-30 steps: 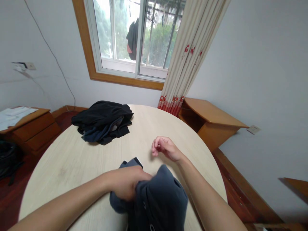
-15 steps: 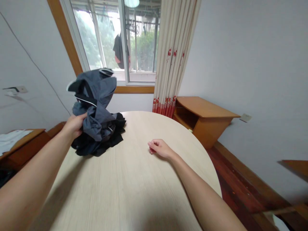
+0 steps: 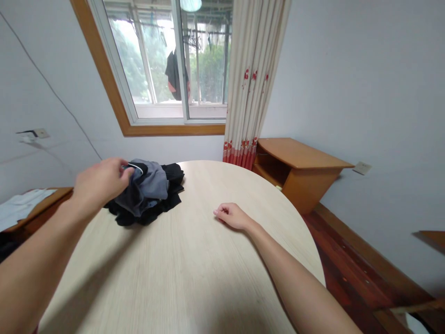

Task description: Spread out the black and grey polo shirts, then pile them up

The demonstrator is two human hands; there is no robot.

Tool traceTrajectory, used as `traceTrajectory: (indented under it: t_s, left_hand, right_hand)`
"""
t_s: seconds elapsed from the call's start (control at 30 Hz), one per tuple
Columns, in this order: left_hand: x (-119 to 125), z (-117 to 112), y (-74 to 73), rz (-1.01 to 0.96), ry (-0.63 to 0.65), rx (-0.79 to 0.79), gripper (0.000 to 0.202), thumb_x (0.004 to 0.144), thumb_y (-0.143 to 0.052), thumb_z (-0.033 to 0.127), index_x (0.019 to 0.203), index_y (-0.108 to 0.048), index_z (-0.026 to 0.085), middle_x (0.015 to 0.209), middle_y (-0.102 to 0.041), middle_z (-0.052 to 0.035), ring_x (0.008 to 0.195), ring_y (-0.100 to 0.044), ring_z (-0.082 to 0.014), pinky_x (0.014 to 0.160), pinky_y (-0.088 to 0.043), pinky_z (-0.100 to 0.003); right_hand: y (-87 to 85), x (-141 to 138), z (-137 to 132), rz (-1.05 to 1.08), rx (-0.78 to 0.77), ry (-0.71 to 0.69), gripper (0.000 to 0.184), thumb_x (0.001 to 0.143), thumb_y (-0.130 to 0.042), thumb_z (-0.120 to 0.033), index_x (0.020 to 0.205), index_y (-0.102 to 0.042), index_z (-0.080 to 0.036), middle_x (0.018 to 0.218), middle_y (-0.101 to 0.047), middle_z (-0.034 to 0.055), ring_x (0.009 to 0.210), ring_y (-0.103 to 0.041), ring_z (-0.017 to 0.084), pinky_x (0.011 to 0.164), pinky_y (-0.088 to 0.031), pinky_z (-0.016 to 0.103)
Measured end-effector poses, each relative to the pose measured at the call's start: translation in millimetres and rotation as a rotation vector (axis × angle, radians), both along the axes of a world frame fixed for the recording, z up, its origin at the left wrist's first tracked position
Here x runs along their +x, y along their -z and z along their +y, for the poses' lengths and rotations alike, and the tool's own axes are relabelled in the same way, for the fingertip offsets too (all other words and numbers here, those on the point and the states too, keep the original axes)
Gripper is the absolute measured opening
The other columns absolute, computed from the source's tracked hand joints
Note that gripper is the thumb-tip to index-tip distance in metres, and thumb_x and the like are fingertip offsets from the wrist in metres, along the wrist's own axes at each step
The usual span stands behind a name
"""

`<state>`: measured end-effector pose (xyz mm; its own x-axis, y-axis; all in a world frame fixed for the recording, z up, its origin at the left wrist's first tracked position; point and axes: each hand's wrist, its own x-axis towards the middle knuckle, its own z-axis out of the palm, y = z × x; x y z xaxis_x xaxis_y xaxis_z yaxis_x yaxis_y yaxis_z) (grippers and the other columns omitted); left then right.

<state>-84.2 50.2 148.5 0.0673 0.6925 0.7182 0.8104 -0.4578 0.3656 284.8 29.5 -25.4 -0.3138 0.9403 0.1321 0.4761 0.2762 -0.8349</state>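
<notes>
A crumpled grey garment with dark parts and white piping lies in a heap on the left side of the round table. Black cloth spreads out beneath it. My left hand is over the near left edge of the heap, slightly blurred, its thumb and forefinger apart. Its other fingers are hidden behind the hand, and part of the heap is covered by it. My right hand rests on the tabletop, fingers loosely curled, with nothing in them and well apart from the cloth.
The pale wooden round table fills the middle. Beyond it are a window, a curtain with red flowers and a brown wooden cabinet. At the left, white cloth lies on brown furniture.
The grey garment, held up by my left hand before, has come down onto the black cloth. My left hand has let go of it. My right hand stays in place.
</notes>
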Motion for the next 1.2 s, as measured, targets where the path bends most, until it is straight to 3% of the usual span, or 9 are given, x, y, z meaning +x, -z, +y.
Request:
traceTrajectory:
  t_s: [0.03, 0.07, 0.2, 0.33, 0.43, 0.6, 0.83, 1.07, 1.2]
  left_hand:
    - [20, -15, 3.8, 0.106, -0.155, 0.014, 0.024, 0.077, -0.065, 0.048, 0.074, -0.064, 0.025, 0.059, -0.056, -0.0013, 0.062, -0.061, -0.024, 0.063, -0.046, -0.038]
    - [42, -30, 11.6, 0.202, -0.175, -0.03, 0.026, 0.083, -0.058, 0.049, 0.077, -0.065, 0.025, 0.068, -0.063, -0.004, 0.065, -0.061, -0.0254, 0.062, -0.044, -0.038]
    - [111, -61, 73.3, 0.453, 0.135, -0.309, 0.037, 0.093, -0.047, 0.046, 0.068, -0.061, 0.022, 0.069, -0.066, -0.0055, 0.064, -0.062, -0.0229, 0.058, -0.035, -0.031]
    - [124, -49, 137.0, 0.489, 0.181, -0.422, 0.046, 0.097, -0.039, 0.043, 0.064, -0.06, 0.02, 0.068, -0.067, -0.0081, 0.066, -0.062, -0.0224, 0.058, -0.029, -0.031]
    - [114, -39, 159.9, 0.423, 0.174, -0.473, 0.047, 0.098, -0.037, 0.043, 0.064, -0.061, 0.02, 0.067, -0.067, -0.0068, 0.065, -0.06, -0.0207, 0.058, -0.027, -0.031]
    - [108, -37, 163.7, 0.392, 0.199, -0.524, 0.043, 0.095, -0.043, 0.042, 0.065, -0.063, 0.02, 0.068, -0.067, -0.0051, 0.067, -0.06, -0.0196, 0.059, -0.027, -0.031]
    - [104, -37, 162.1, 0.402, 0.251, -0.542, 0.051, 0.099, -0.023, 0.031, 0.069, -0.062, 0.018, 0.08, -0.07, -0.0098, 0.076, -0.062, -0.023, 0.065, -0.029, -0.033]
    - [102, -40, 156.2, 0.354, 0.296, -0.554, 0.045, 0.093, -0.037, 0.039, 0.061, -0.061, 0.019, 0.067, -0.065, -0.0051, 0.066, -0.057, -0.0202, 0.058, -0.022, -0.032]
    - [104, -41, 159.5, 0.335, 0.238, -0.535, 0.041, 0.092, -0.039, 0.035, 0.061, -0.062, 0.019, 0.068, -0.066, -0.0051, 0.067, -0.057, -0.0201, 0.059, -0.022, -0.032]
  right_hand:
    - [1.4, 0, 0, -0.024, 0.016, 0.009, 0.042, 0.085, -0.059, -0.055, 0.073, -0.062, -0.015, 0.065, -0.056, 0.0007, 0.06, -0.045, 0.011, 0.056, -0.032, 0.023]
    - [2.6, -1, 0, -0.046, 0.03, 0.017, 0.039, 0.085, -0.059, -0.053, 0.074, -0.063, -0.015, 0.065, -0.056, 0.0003, 0.06, -0.045, 0.011, 0.056, -0.031, 0.023]
    - [5.0, -6, -2, -0.121, 0.097, 0.045, 0.03, 0.085, -0.06, -0.044, 0.075, -0.064, -0.015, 0.066, -0.056, 0.0001, 0.061, -0.046, 0.011, 0.057, -0.031, 0.023]
    - [5.4, -10, -5, -0.178, 0.127, 0.088, 0.028, 0.086, -0.06, -0.041, 0.075, -0.064, -0.015, 0.067, -0.058, 0.0005, 0.061, -0.047, 0.01, 0.057, -0.029, 0.022]
    - [6.1, -12, -6, -0.204, 0.137, 0.11, 0.027, 0.086, -0.06, -0.04, 0.075, -0.065, -0.016, 0.067, -0.059, 0.0002, 0.061, -0.047, 0.01, 0.057, -0.028, 0.022]
    - [6.8, -15, -2, -0.315, 0.151, 0.177, 0.027, 0.087, -0.06, -0.04, 0.075, -0.066, -0.017, 0.065, -0.06, -0.0011, 0.06, -0.049, 0.01, 0.058, -0.028, 0.023]
    - [8.3, -16, 0, -0.325, 0.157, 0.18, 0.028, 0.087, -0.058, -0.042, 0.076, -0.065, -0.017, 0.064, -0.059, -0.001, 0.059, -0.049, 0.011, 0.058, -0.03, 0.023]
    - [9.0, -16, -3, -0.291, 0.165, 0.178, 0.031, 0.086, -0.057, -0.044, 0.075, -0.065, -0.017, 0.066, -0.061, 0.0006, 0.061, -0.051, 0.012, 0.06, -0.032, 0.024]
    - [7.6, -16, -4, -0.282, 0.162, 0.168, 0.033, 0.086, -0.056, -0.046, 0.074, -0.064, -0.017, 0.066, -0.06, 0.001, 0.061, -0.05, 0.012, 0.059, -0.032, 0.024]
